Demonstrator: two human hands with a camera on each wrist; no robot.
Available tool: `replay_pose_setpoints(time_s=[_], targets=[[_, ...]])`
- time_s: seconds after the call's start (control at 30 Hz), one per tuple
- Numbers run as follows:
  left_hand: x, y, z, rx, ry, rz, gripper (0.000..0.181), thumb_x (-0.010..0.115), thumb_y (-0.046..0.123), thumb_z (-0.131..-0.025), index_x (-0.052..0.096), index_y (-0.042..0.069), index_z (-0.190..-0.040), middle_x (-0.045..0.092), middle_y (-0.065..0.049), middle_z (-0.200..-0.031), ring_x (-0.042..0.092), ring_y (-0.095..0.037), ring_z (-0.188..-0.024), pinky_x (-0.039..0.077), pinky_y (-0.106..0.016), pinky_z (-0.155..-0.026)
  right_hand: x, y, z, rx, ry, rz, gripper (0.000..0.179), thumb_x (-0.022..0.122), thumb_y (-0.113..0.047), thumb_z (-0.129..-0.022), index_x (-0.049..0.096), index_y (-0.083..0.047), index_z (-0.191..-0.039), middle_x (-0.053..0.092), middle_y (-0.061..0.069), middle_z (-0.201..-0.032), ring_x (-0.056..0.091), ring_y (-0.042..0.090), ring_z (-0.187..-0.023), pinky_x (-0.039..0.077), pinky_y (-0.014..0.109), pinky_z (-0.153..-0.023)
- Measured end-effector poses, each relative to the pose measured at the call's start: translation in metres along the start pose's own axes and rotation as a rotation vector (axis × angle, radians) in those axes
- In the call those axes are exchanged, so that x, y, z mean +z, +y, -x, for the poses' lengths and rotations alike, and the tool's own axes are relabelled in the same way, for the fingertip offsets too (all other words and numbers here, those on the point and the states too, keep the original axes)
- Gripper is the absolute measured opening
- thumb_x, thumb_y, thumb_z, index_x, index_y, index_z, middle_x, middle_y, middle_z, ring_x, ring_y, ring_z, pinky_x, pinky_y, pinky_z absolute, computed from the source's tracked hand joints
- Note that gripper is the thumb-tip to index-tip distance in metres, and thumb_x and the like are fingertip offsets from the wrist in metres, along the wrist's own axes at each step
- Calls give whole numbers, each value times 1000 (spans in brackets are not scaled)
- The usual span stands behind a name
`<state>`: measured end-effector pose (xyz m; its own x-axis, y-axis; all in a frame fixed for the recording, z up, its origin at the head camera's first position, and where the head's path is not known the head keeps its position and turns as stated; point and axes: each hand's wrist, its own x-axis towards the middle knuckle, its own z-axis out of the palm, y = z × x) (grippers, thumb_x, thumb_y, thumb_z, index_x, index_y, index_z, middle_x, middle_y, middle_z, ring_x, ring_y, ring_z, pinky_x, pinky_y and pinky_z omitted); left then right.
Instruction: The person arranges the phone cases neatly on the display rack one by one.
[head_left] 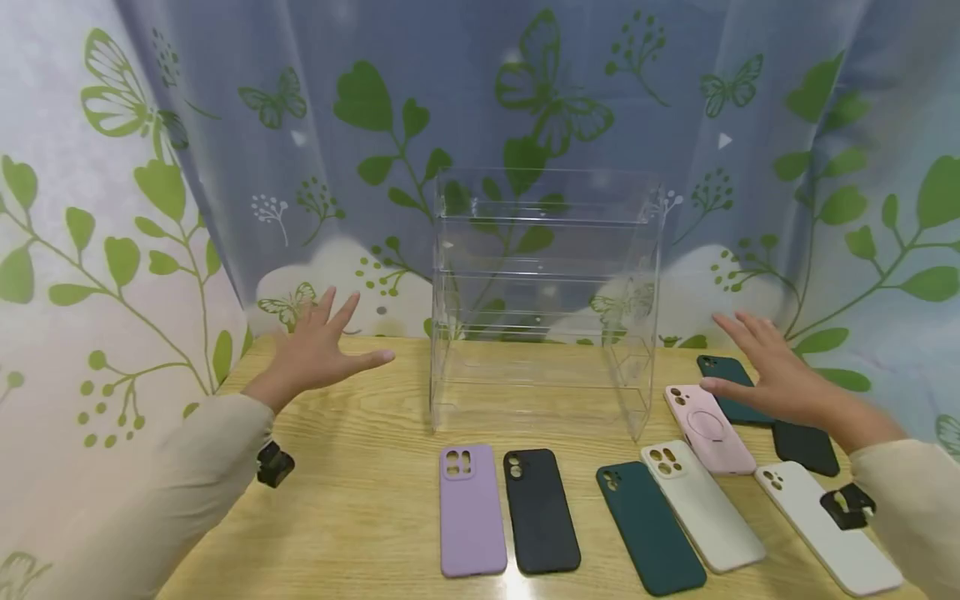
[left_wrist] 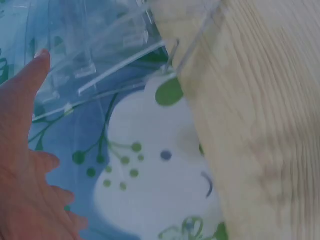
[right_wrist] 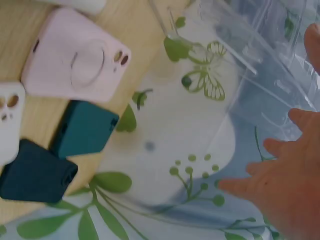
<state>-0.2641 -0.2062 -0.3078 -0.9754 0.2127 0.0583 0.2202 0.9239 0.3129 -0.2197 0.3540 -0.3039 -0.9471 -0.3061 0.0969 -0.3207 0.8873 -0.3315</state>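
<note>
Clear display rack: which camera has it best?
Head: the clear display rack stands upright, whole and unobstructed. Left wrist catches only a tilted part, upper left; right wrist only a part, upper right.

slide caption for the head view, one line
Left hand and right hand, both spread, flank a clear tiered rack on a wood-grain table, phone cases nearby.

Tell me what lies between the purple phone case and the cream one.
Two cases, as the head view shows: the black case beside the purple case, then, past bare tabletop, the dark green case beside the cream case.
</note>
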Motion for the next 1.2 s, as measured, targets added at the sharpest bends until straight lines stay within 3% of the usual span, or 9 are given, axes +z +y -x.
replay_pose_setpoints(time_s=[0.17, 0.33, 0.5, 0.73, 0.97, 1.2], targets=[[20, 6, -13, 39, 29, 134, 105, 60, 66, -83, 5, 14, -156, -4, -22, -159, -1, -50, -142, 11, -74, -108, 13, -13, 5, -73, -31, -93, 93, 69, -36, -89, 9, -12, -156, 10, 29, -155, 14, 54, -137, 25, 77, -95], [40, 13, -26, 45, 38, 321, 104, 66, 58, -83, 7, 13, -156, -1, -19, -160, 5, -43, -144, 20, -68, -111, 33, -33, 8, -127, -92, -175, 87, 68, -37, -90, 14, -14, -155, 17, 26, -155, 23, 53, -135, 33, 74, -94], [56, 25, -34, 63, 73, 395, 98, 70, 49, -84, 13, 11, -155, 7, -19, -159, 12, -42, -144, 24, -65, -111, 61, -56, 4, -183, -142, -265, 82, 70, -34, -88, 25, -13, -153, 25, 23, -154, 27, 50, -136, 35, 72, -97], [74, 41, -42, 42, 68, 508, 91, 73, 45, -83, 24, 13, -153, 23, -14, -157, 25, -36, -142, 32, -58, -111, 111, -84, -11, -198, -337, -535, 77, 69, -28, -90, 26, -13, -152, 23, 20, -155, 25, 49, -138, 30, 69, -105], [73, 49, -49, -10, -30, 585, 77, 70, 42, -86, 40, 3, -145, 47, -16, -143, 49, -32, -128, 48, -46, -102, 148, -118, -38, -250, -433, -625, 75, 69, -33, -89, 31, -11, -151, 31, 14, -153, 26, 37, -141, 32, 59, -110], [63, 55, -54, -43, -57, 566, 68, 70, 37, -89, 47, -2, -139, 55, -19, -134, 54, -31, -123, 51, -45, -98, 175, -148, -64, -259, -472, -618, 73, 71, -25, -88, 35, -1, -147, 37, 17, -149, 32, 37, -138, 38, 55, -108]])
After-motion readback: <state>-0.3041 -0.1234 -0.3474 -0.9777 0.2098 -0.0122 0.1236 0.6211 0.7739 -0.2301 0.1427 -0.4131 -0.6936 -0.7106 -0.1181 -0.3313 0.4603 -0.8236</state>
